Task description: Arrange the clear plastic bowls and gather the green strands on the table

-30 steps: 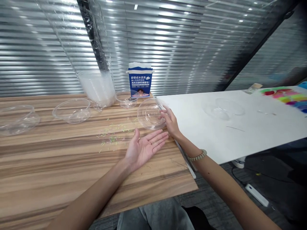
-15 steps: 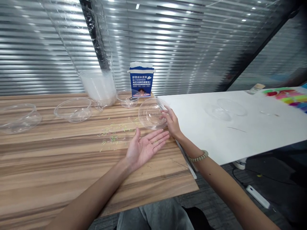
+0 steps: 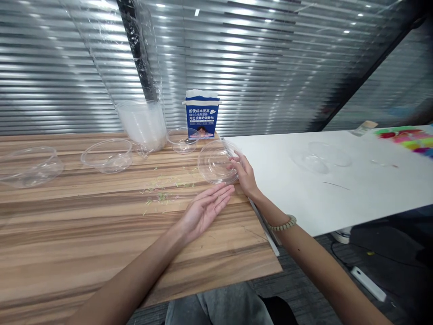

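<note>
My right hand (image 3: 245, 175) grips the right side of a clear round plastic bowl (image 3: 216, 164), which is tilted with its round face toward me near the table's right edge. Palm up, my left hand (image 3: 206, 210) lies just below the bowl with its fingers stretched out and nothing on it. Its fingertips are close to the bowl's lower rim; whether they touch is unclear. Small green and pink bits (image 3: 162, 197) are scattered on the wooden table (image 3: 84, 234) left of my hands. Behind the held bowl, to its left, sits another clear bowl (image 3: 182, 143).
A stack of clear bowls (image 3: 144, 126) and a blue paper bag (image 3: 202, 115) stand at the back. Two clear bowls (image 3: 108, 158) (image 3: 32, 169) sit at the left. The white table (image 3: 280, 189) on the right holds clear plastic pieces, a small jar and colourful material.
My left hand has turned slightly and its thumb has moved in against the palm. My right hand still holds the bowl. The view has shifted a little.
</note>
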`<state>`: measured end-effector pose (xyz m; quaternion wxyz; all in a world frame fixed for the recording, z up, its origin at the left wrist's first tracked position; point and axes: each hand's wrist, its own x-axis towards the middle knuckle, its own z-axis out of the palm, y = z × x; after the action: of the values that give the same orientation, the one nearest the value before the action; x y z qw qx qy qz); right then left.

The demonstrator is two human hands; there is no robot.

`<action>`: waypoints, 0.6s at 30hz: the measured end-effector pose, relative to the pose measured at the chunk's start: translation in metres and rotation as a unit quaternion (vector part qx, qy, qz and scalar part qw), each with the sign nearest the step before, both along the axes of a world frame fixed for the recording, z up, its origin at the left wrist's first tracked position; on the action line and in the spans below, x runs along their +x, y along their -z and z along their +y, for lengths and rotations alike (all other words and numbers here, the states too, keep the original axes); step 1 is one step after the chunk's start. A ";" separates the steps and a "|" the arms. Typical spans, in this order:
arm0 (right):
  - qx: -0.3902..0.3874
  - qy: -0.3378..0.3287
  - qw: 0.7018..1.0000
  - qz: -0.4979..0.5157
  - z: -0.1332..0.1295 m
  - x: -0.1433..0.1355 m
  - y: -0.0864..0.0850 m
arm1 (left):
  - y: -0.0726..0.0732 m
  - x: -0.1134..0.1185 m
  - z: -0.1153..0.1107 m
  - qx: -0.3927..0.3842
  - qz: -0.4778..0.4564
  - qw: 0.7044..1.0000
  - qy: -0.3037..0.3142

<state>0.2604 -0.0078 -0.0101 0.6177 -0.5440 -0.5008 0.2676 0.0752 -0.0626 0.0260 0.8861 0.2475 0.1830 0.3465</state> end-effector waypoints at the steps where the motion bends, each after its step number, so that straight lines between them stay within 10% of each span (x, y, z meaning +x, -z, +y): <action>1: -0.001 0.000 1.000 0.000 0.000 0.000 0.000 | 0.000 0.000 0.000 0.001 0.004 1.000 -0.002; 18: 0.000 0.000 1.000 -0.017 -0.002 0.001 0.002 | 0.004 -0.002 0.001 0.036 0.067 0.997 -0.011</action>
<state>0.2611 -0.0096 -0.0117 0.6092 -0.5485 -0.5111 0.2586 0.0734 -0.0620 0.0222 0.8588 0.2995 0.2319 0.3449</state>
